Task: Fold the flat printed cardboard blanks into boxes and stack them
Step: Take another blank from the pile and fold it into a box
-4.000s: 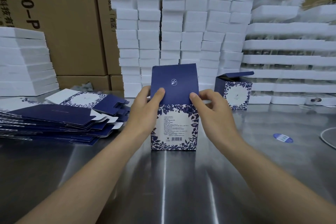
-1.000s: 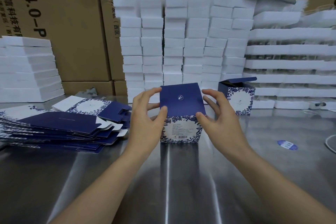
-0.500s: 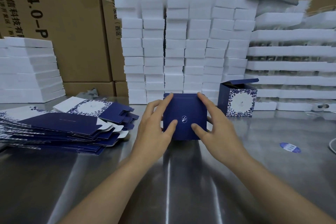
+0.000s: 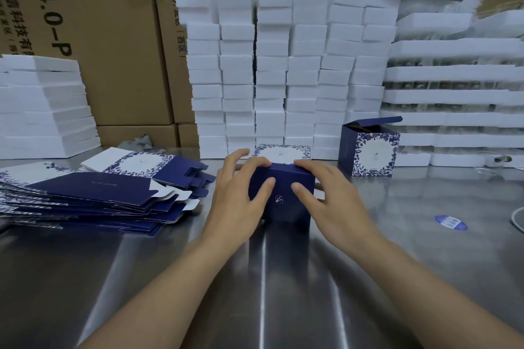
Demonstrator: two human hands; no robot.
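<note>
Box in hand: the box (image 4: 283, 201) lay on its side on the worktop (image 4: 269, 278), dead centre, with its navy logo face turned to the camera and a floral panel facing up.
Left hand: the left hand (image 4: 241, 195) had its grip wrapped on the box, fingers curled over the top edge and thumb pressed on the navy face.
Right hand: the right hand (image 4: 331, 195) mirrored it, fingers hooked over the same edge and thumb on the navy face.
Done: this one looked folded and closed, with no flap seen sticking out. An open box (image 4: 368, 150) stood just to the right by the foam, formed but with its lid up.
Left to do: plenty, by my reckoning. A thick fanned pile of blanks (image 4: 99, 195) sat flat on the left, untouched. No stack of boxes had taken shape; the two stood apart.
Worktop: shiny steel with streaky reflections. A blue oval sticker (image 4: 450, 222) lay to the right, well clear of the box, and a white cable (image 4: 519, 215) curved in at the right edge.
Room: a storeroom feel. Tall columns of white foam blocks (image 4: 283, 65) rose right behind the box, white trays (image 4: 453, 93) were layered on the right, and brown printed cartons (image 4: 113, 37) walled off the back.
</note>
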